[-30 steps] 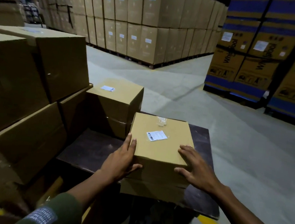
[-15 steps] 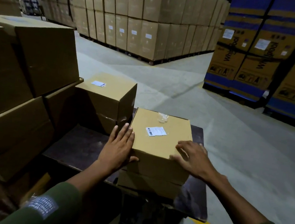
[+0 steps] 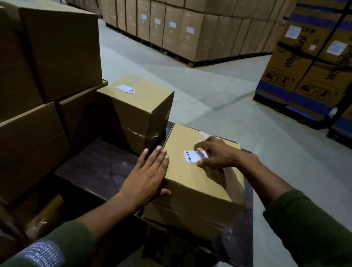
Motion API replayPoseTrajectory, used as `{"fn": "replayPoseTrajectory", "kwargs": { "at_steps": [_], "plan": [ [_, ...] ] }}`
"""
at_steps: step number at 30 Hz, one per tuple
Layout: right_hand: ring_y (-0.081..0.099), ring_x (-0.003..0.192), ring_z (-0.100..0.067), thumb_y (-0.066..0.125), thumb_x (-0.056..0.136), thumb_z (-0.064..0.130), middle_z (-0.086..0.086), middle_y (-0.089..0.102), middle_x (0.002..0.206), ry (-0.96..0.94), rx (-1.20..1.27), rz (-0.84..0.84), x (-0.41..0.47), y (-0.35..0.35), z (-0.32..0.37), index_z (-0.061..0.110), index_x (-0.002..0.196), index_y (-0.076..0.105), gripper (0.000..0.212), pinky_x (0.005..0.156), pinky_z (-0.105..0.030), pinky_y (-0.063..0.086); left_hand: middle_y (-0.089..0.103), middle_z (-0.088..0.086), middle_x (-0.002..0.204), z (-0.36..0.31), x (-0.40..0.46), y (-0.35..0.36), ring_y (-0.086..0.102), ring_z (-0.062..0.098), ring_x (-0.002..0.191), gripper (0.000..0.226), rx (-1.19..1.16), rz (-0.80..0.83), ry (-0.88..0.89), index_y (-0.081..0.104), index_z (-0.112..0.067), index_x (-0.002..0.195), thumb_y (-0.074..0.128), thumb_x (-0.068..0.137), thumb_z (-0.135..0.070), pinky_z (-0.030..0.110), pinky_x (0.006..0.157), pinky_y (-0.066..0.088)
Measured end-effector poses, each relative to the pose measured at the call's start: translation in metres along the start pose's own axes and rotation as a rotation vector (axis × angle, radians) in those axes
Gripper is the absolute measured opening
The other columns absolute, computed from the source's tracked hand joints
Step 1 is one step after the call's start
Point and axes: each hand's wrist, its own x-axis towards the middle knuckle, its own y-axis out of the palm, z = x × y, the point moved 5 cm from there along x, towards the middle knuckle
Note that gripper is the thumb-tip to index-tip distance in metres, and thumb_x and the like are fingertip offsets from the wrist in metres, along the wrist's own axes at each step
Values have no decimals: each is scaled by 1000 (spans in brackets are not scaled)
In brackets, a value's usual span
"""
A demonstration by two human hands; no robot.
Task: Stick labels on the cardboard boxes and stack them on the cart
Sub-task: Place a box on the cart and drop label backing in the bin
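Head view: right hand fingertips touch label atop box.

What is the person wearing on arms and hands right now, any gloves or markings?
No gloves: the left hand and right hand are bare. Both forearms are bare below pushed-up dark green sleeves. The left sleeve carries a grey patch printed with rows of small white characters, too small to read.

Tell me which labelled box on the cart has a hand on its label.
The near box: the right hand touches its label while the left hand braces its side. The far box and its label are untouched.
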Motion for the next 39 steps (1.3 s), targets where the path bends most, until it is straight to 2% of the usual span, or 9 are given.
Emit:
{"fn": "replayPoseTrajectory", "kwargs": {
  "at_steps": [7, 16, 21, 26, 28, 30, 31, 35, 39],
  "plan": [
    [47, 106, -19, 76, 80, 50, -5, 46, 130, -22, -66, 2, 13, -10, 7, 33, 129, 56, 55, 89, -35, 45, -6, 15, 164, -1, 0, -2, -19, 30, 148, 99, -35, 14, -13, 2, -5, 156, 41, 91, -69, 53, 120, -3],
    [36, 118, -22, 83, 63, 62, 2, 38, 125, 23, -232, 62, 29, -18, 12, 42, 111, 52, 60, 97, -51, 45, -11, 15, 164, -2, 0, -4, -23, 29, 147, 100, -26, 50, -20, -3, -6, 155, 39, 92, -70, 54, 120, -6],
    [47, 97, -17, 84, 65, 55, 6, 52, 108, -21, -225, -40, 20, -29, 16, 33, 99, 49, 54, 80, -39, 46, -8, 15, 164, -2, 0, -4, -23, 30, 147, 100, -28, 35, -19, -1, -6, 156, 38, 91, -72, 54, 120, -7],
    [59, 82, -15, 77, 82, 29, -3, 66, 98, 34, 34, -203, -7, -38, -2, 16, 106, 66, 30, 70, -32, 50, 7, 20, 163, -2, -1, -6, -11, 36, 150, 103, -42, -1, -29, 12, -6, 155, 49, 85, -73, 56, 120, 1],
    [60, 71, -15, 74, 85, 26, -11, 68, 82, 62, 481, -384, -26, -37, -13, 2, 93, 68, 26, 66, -33, 47, 25, 23, 156, -1, -1, -7, 5, 39, 149, 104, -54, -32, -47, 26, -5, 151, 59, 79, -72, 56, 120, 10],
    [69, 76, -19, 65, 95, 21, -14, 72, 87, 110, 973, -480, -45, -18, -16, -2, 99, 68, 24, 72, -37, 54, 31, 22, 154, -2, -1, -5, 12, 38, 149, 103, -41, -49, -41, 29, -4, 149, 59, 78, -72, 54, 121, 13],
    [72, 83, -22, 59, 99, 22, -14, 74, 93, 138, 1058, -491, -52, -5, -14, -1, 104, 67, 25, 77, -40, 57, 31, 22, 154, -2, 0, -3, 12, 37, 149, 103, -33, -56, -35, 29, -3, 149, 57, 79, -73, 53, 121, 14],
    [69, 94, -22, 47, 104, 34, -8, 72, 108, 202, 835, -501, -52, 30, -10, 10, 109, 66, 31, 85, -43, 53, 32, 20, 156, 2, -3, 1, 13, 34, 150, 104, -33, -86, -32, 32, -1, 149, 56, 79, -73, 48, 121, 17],
    [65, 95, -16, 43, 105, 39, -4, 69, 110, 72, 753, -426, -37, 29, 24, 16, 116, 64, 33, 84, -38, 51, 32, 20, 156, 5, -5, 5, 13, 33, 150, 103, -17, -113, -17, 34, 0, 149, 57, 79, -73, 49, 120, 21]
  ]
}}
